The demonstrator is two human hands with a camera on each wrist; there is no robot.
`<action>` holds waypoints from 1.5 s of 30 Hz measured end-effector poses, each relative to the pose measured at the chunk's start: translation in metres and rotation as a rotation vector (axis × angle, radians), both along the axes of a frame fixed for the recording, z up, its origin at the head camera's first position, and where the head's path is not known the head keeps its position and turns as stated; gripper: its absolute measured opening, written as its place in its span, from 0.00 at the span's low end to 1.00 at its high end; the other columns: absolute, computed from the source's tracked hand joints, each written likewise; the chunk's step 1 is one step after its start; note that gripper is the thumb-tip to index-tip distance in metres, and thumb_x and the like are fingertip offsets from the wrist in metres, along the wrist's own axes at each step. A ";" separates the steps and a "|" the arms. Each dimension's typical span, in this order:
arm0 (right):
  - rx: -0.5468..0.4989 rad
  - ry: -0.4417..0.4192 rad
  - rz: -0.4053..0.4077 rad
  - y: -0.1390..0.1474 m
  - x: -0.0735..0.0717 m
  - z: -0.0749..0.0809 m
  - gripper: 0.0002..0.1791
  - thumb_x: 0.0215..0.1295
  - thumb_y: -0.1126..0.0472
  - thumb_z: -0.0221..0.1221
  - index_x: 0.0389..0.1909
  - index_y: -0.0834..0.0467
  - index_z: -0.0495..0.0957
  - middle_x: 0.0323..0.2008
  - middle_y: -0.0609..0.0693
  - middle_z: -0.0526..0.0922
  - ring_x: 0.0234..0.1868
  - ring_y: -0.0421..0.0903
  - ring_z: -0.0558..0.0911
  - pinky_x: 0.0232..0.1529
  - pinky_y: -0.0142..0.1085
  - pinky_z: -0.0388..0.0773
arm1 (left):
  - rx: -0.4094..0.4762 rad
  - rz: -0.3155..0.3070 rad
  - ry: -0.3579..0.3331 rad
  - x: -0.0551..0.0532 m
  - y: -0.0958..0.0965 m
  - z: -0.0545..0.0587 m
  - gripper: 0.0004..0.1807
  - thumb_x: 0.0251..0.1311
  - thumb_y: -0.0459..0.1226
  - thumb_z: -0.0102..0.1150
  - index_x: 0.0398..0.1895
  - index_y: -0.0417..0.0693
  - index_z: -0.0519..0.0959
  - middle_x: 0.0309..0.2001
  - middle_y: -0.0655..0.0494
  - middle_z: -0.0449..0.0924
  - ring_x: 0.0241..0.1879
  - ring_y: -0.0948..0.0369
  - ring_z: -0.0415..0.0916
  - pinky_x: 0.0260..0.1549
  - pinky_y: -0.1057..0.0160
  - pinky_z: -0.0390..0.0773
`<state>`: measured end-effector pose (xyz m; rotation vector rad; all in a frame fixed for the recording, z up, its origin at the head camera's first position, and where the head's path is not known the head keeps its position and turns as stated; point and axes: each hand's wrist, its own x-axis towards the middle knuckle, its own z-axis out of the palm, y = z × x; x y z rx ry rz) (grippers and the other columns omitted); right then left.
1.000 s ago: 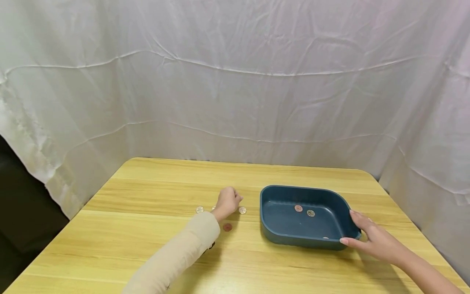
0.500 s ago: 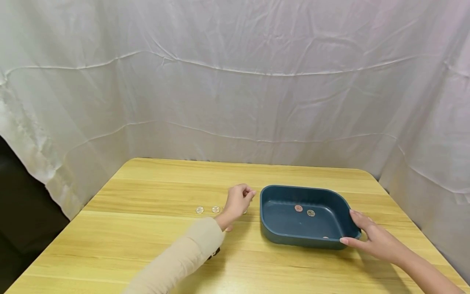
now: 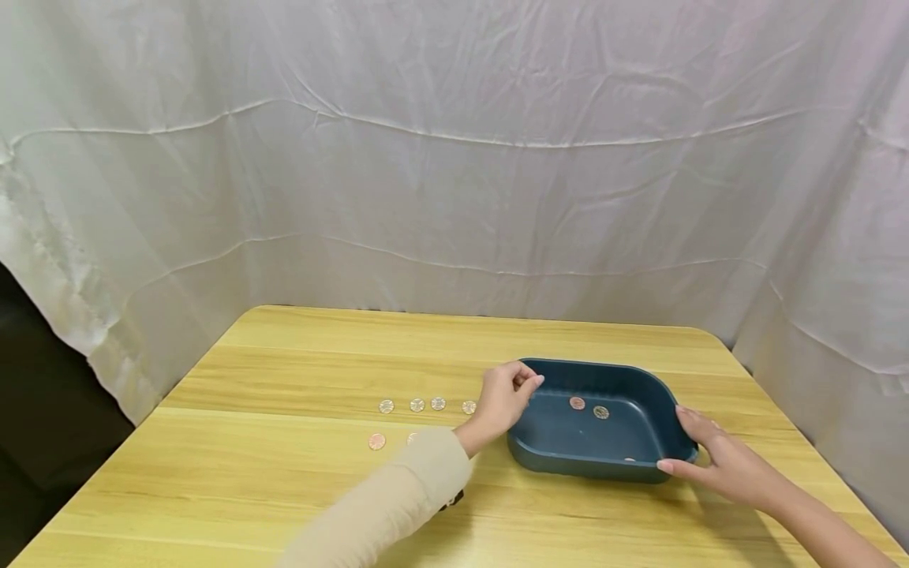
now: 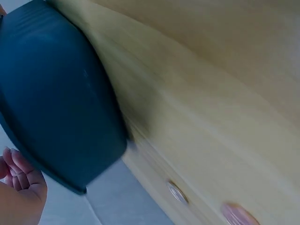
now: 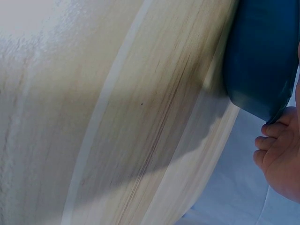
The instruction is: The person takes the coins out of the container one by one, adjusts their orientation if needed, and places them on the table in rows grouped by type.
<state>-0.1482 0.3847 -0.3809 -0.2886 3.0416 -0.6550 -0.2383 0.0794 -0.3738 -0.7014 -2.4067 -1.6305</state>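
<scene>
My left hand [image 3: 507, 394] is over the left rim of a dark blue plastic bin [image 3: 589, 465], its thumb and fingertips pinched together. It appears to hold a coin, hidden by the fingers. In the left wrist view the curled left fingers [image 4: 16, 164] show beside the bin's rim. My right hand [image 3: 724, 465] grips the bin's right end, thumb at the near rim and fingers at the right side. Inside the bin lie a reddish coin [image 3: 577, 403] and a dull yellowish coin [image 3: 601, 412]; a sliver of another coin [image 3: 630, 459] shows behind the near wall.
On the wooden table [image 3: 234, 465], left of the bin, silvery coins [image 3: 387, 405] lie in a row. Nearer to me are a reddish coin [image 3: 377, 442] and one partly covered by the left sleeve [image 3: 398, 497]. A pale curtain [image 3: 454, 197] hangs behind.
My left hand has moved right, from above the row of coins to the bin's left rim, fingers still pinched. Coins it covered now show. The right hand and bin have stayed put.
</scene>
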 end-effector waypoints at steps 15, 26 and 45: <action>0.009 0.014 -0.007 0.003 0.001 -0.001 0.50 0.56 0.46 0.62 0.66 0.74 0.51 0.64 0.75 0.55 0.61 0.77 0.57 0.52 0.68 0.58 | 0.067 -0.004 -0.088 0.007 0.066 -0.006 0.08 0.61 0.37 0.56 0.28 0.41 0.79 0.22 0.50 0.78 0.19 0.70 0.73 0.20 0.76 0.69; 0.017 0.055 0.009 -0.001 0.000 0.000 0.49 0.55 0.46 0.63 0.65 0.75 0.54 0.63 0.76 0.58 0.60 0.76 0.60 0.51 0.67 0.61 | 0.055 0.044 -0.168 0.011 0.102 -0.007 0.07 0.59 0.37 0.59 0.27 0.44 0.79 0.18 0.55 0.75 0.15 0.69 0.70 0.18 0.76 0.69; 0.000 0.081 0.019 -0.003 0.002 0.003 0.49 0.53 0.47 0.65 0.64 0.76 0.55 0.63 0.75 0.59 0.61 0.75 0.61 0.52 0.66 0.61 | -0.281 0.229 -0.238 0.000 0.130 -0.017 0.03 0.50 0.36 0.67 0.27 0.50 0.82 0.29 0.59 0.82 0.29 0.63 0.77 0.29 0.68 0.75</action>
